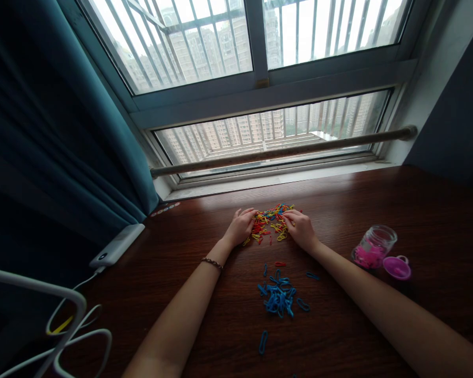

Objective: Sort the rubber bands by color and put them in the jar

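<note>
A mixed pile of small red, yellow and blue elastic bands (pixel 275 212) lies on the dark wooden table. At its left edge rests my left hand (pixel 241 227), fingers a little apart and bent over the bands, fingertips partly hidden. My right hand (pixel 300 229) is at the pile's right edge, thumb and fingers brought together in a pinch; what is between them is too small to make out. Closer to me, between my forearms, sits a separate heap of blue elastic bands (pixel 279 299). Around it lie a red band (pixel 280 264) and several stray blue ones.
To the right stand a glass jar (pixel 374 245) with pink contents and a pink lid (pixel 397 268). A white power strip (pixel 117 245) with white cables (pixel 73 294) lies at the left, beside a blue curtain (pixel 114 157). A barred window (pixel 260 94) closes off the far side.
</note>
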Demonstrator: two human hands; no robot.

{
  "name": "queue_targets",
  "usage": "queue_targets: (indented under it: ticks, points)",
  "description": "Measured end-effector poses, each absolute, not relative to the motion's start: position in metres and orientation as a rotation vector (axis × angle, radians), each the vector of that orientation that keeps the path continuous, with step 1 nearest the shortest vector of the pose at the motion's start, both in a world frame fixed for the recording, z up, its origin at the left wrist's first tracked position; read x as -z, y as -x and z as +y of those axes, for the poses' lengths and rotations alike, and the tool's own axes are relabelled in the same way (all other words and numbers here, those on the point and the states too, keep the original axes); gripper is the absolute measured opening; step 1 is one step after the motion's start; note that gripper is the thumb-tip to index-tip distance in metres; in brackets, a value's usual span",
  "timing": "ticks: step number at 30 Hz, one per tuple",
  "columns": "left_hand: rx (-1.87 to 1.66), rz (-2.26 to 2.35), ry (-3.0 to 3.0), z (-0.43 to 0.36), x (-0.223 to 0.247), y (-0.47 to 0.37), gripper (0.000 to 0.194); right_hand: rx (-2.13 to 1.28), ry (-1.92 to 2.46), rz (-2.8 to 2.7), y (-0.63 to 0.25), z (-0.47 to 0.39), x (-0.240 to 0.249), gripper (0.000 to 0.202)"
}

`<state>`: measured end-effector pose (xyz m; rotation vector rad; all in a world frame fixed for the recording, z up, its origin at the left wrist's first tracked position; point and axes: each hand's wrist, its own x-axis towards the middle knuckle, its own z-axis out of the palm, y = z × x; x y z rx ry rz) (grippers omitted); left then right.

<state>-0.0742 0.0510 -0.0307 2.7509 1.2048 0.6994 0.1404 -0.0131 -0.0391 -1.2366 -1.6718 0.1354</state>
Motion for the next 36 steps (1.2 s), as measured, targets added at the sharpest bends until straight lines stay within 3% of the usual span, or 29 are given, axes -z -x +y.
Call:
queue_targets:
  ticks: [17, 36]
  points:
    - [-0.964, 1.316, -2.616, 0.058, 0.035, 0.08, 0.021, -0.15, 1.252, -1.74, -0.139, -0.016, 0.036, 0.023]
    - [-1.467, 1.363, -1.781, 0.078, 0.044, 0.094, 0.025, -0.187, 1.242, -1.653, -0.141, -0.018, 0.035, 0.017]
